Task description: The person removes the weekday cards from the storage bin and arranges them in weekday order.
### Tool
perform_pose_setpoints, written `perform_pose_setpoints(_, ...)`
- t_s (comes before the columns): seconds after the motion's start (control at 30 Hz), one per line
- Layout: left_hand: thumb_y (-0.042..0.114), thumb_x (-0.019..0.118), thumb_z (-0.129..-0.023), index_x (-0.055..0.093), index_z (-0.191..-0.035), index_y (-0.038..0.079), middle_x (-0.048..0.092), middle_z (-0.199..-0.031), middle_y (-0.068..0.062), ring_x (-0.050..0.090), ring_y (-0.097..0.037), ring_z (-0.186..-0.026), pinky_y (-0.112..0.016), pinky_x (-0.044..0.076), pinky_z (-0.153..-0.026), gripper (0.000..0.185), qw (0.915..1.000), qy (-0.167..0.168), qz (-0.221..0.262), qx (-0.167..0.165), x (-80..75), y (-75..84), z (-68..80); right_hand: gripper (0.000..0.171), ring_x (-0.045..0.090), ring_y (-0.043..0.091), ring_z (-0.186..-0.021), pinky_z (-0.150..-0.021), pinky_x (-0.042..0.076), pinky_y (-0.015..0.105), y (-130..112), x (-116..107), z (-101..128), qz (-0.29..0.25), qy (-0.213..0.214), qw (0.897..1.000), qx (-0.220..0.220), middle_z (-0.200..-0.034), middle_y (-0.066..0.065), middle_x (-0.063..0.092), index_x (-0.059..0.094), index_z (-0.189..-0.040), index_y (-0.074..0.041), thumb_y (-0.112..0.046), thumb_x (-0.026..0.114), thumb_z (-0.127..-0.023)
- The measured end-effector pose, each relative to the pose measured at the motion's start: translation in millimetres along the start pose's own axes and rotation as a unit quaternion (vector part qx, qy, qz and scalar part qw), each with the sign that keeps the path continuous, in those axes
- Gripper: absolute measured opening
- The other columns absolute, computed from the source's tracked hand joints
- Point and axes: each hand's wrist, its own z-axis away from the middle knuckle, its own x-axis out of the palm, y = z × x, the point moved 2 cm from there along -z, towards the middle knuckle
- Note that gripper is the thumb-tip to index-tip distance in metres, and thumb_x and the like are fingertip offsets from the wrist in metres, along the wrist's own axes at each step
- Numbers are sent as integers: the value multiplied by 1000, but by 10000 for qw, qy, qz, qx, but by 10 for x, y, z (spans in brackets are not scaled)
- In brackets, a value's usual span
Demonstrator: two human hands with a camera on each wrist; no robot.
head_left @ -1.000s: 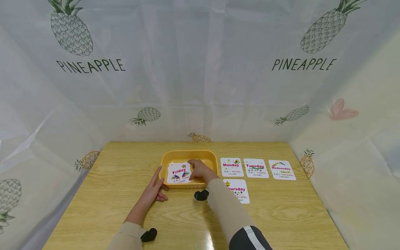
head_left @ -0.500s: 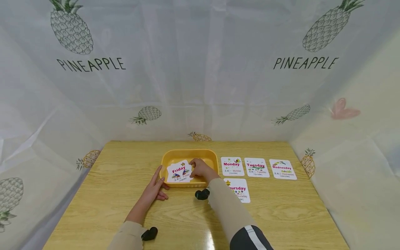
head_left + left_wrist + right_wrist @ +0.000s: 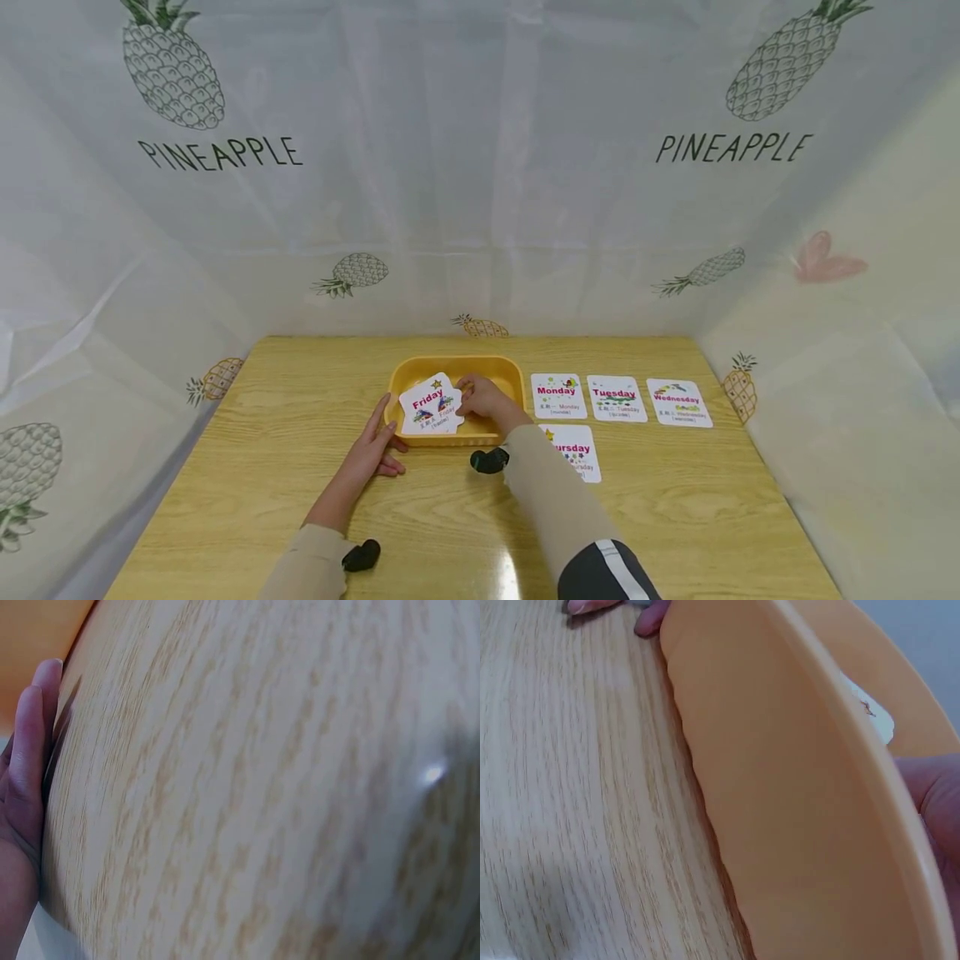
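Observation:
A yellow tray (image 3: 491, 367) stands mid-table. My right hand (image 3: 480, 398) pinches the right edge of a white "Friday" card (image 3: 430, 405) and holds it tilted above the tray. My left hand (image 3: 373, 448) lies flat on the table, fingers straight, against the tray's left front corner. In the right wrist view the tray's outer wall (image 3: 780, 802) fills the frame, with a bit of white card (image 3: 870, 712) inside. The left wrist view shows my fingers (image 3: 30, 750) against the wooden table (image 3: 262, 787).
Right of the tray lie cards "Monday" (image 3: 557, 396), "Tuesday" (image 3: 616, 398) and "Wednesday" (image 3: 678, 402) in a row, with "Thursday" (image 3: 576, 451) in front, partly under my right sleeve. White pineapple-print curtains close in the table on three sides.
My right hand has lifted the Friday card from lying in the tray and tilted it up and leftward. The left hand has stayed by the tray.

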Motion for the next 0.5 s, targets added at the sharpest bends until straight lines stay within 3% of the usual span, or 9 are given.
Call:
perform_pose_setpoints(0.23, 35, 42, -106, 11, -155, 44, 64, -92, -19, 68, -29, -58, -36, 57, -51, 59, 10000, -77, -42, 17, -3, 17, -7, 39, 57, 17, -58, -64, 58, 30, 10, -17, 12, -686, -77, 9973, 230, -76, 7, 49, 54, -119, -2, 10, 69, -85)
perform_pose_setpoints(0.5, 26, 40, -107, 8, -158, 33, 62, -96, -28, 68, -32, -60, -39, 58, -54, 60, 9997, -256, 46, -11, 24, 236, 133, 36, 66, 29, -71, -78, 57, 44, -36, -56, 112, -1420, -74, 9895, 255, -80, 12, 52, 57, -120, 0, 12, 64, -87)
